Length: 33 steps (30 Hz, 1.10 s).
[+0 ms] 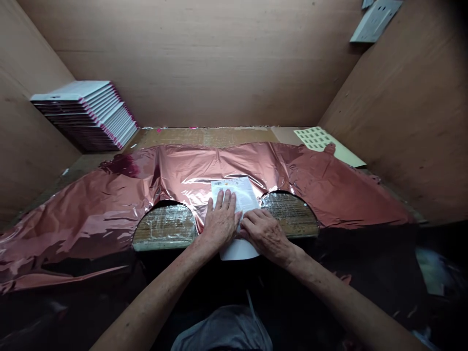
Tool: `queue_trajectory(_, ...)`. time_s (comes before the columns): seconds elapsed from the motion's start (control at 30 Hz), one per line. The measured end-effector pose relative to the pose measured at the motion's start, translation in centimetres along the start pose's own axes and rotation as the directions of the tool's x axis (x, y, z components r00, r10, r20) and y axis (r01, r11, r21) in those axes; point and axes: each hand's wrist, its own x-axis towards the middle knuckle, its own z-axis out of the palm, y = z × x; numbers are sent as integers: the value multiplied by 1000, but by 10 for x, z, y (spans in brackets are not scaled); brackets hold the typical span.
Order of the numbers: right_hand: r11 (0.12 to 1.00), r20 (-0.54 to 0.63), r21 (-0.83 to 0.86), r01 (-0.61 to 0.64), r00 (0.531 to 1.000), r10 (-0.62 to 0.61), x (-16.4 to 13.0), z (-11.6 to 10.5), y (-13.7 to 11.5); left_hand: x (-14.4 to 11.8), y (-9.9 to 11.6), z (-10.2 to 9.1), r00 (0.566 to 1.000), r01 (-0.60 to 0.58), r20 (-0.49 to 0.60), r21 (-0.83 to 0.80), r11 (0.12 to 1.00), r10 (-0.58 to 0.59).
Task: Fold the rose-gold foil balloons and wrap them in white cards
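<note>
A large rose-gold foil balloon (234,168), flat and uninflated, is spread across the workbench (204,136). A white card (239,192) with a barcode and print lies on its middle, running down over the bench's front edge. My left hand (219,222) rests flat on the card's left part, fingers together and stretched out. My right hand (261,231) presses the card's lower right side with bent fingers. Two round cut-outs in the foil show the taped bench surface on either side of my hands.
A stack of white packets with pink edges (89,114) leans at the back left. A sheet of small labels (318,138) lies at the back right. Plywood walls close in three sides. A grey power strip (375,19) hangs on the right wall, top.
</note>
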Motion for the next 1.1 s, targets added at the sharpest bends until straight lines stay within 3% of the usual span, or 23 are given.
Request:
queue_trajectory(0.07, 999, 23, -25, 37, 999, -36, -2, -9, -1, 1, -3, 2, 1000, -2, 10, 15, 1000, 2)
queue_trajectory(0.17, 984, 43, 137, 118, 991, -124, -29, -27, -3, 4, -7, 4, 1000, -16, 21, 19, 1000, 15)
queue_trajectory(0.23, 962, -37, 232, 143, 990, -138, -53, -34, -4, 8, -9, 4, 999, -29, 21, 10, 1000, 28)
queue_trajectory(0.33, 989, -191, 109, 102, 978, -80, -74, -29, -3, 14, -9, 1, 999, -32, 8, -23, 999, 32)
queue_trajectory(0.43, 994, -198, -13, 111, 974, -112, -72, -15, 0, 4, -12, -9, 998, -31, -59, -112, 993, 24)
queue_trajectory(0.5, 991, -195, -28, 133, 971, -136, -67, -7, 1, -15, -19, -15, 978, -149, -171, -195, 969, 116)
queue_trajectory(0.6, 989, -206, -39, 143, 967, -148, -64, -1, 4, -53, -32, -16, 883, -429, -321, -254, 867, 343)
queue_trajectory(0.7, 989, -239, 3, 151, 960, -145, -62, -2, 5, -76, -40, -7, 844, -501, -356, -257, 826, 401)
queue_trajectory(0.8, 988, -252, 134, 83, 967, -48, -54, -5, 4, -78, -36, 1, 853, -457, -405, -278, 845, 329)
queue_trajectory(0.9, 937, -157, 327, -120, 971, 179, -40, -9, 4, -68, -27, 0, 893, -343, -414, -366, 865, 179)
queue_trajectory(1.0, 831, -3, 422, -363, 916, 402, -26, -10, 5, -60, -19, -2, 928, -172, -371, -499, 849, -30)
queue_trajectory(1.1, 774, 118, 345, -531, 843, 525, -15, -10, 3, -57, -14, -1, 923, -27, -329, -569, 822, -197)
